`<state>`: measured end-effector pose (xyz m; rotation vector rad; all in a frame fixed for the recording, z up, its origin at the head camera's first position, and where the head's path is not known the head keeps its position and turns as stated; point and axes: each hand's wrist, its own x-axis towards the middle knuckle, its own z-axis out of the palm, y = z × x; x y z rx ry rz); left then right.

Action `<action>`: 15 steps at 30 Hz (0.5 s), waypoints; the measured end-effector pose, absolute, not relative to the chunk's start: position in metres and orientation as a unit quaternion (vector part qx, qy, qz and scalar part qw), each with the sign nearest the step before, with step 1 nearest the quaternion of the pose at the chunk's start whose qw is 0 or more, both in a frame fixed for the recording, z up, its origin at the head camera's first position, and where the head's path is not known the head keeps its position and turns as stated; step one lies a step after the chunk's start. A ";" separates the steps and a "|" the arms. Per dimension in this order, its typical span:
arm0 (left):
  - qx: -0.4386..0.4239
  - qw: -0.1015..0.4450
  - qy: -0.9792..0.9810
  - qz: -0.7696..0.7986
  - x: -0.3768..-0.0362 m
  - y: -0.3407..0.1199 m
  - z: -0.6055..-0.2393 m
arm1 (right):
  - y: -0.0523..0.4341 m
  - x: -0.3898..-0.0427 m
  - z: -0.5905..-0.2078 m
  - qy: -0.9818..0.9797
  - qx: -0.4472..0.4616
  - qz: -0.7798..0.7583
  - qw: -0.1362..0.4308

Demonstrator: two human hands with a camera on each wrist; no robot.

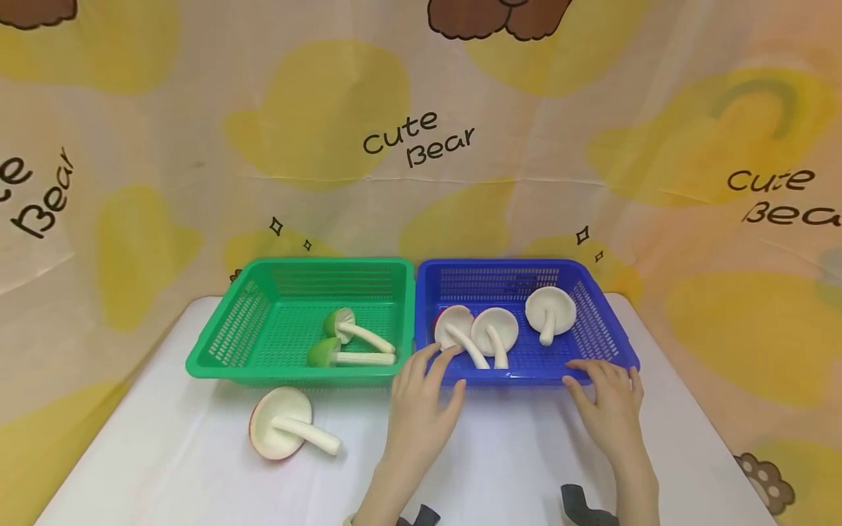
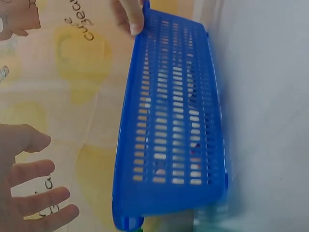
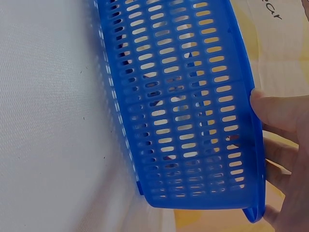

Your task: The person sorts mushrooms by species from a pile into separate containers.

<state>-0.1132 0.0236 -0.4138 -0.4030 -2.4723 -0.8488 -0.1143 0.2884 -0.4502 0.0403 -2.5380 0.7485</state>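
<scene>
A blue plastic basket (image 1: pixel 526 376) holds toy mushrooms: two with white undersides, one mushroom (image 1: pixel 454 327) beside another (image 1: pixel 495 332), and a third mushroom (image 1: pixel 550 310) further right. At its front rim my right hand (image 1: pixel 608 402) pinches the edge, thumb outside and fingers over the inner side; the right wrist view shows the thumb (image 3: pixel 277 111) on the rim. My left hand (image 1: pixel 424 409) hovers by the basket's front left corner, fingers spread. In the left wrist view, the left hand (image 2: pixel 29 179) is apart from the basket with nothing in it.
Left of the blue basket, a green basket (image 1: pixel 296 371) adjoins it, with two green-capped mushrooms (image 1: pixel 358 359) inside. A red-capped mushroom (image 1: pixel 283 424) lies on the white table (image 1: pixel 197 467) in front. Behind hangs a printed yellow cloth (image 1: pixel 526 161).
</scene>
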 end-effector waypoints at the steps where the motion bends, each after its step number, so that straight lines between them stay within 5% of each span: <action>1: -0.144 0.252 -0.906 -0.308 -0.112 0.020 -0.414 | 0.289 -0.114 -0.450 -0.930 0.014 0.273 0.246; 15: -0.116 0.282 -0.912 -0.275 -0.108 -0.034 -0.419 | 0.289 -0.114 -0.450 -0.929 0.017 0.281 0.240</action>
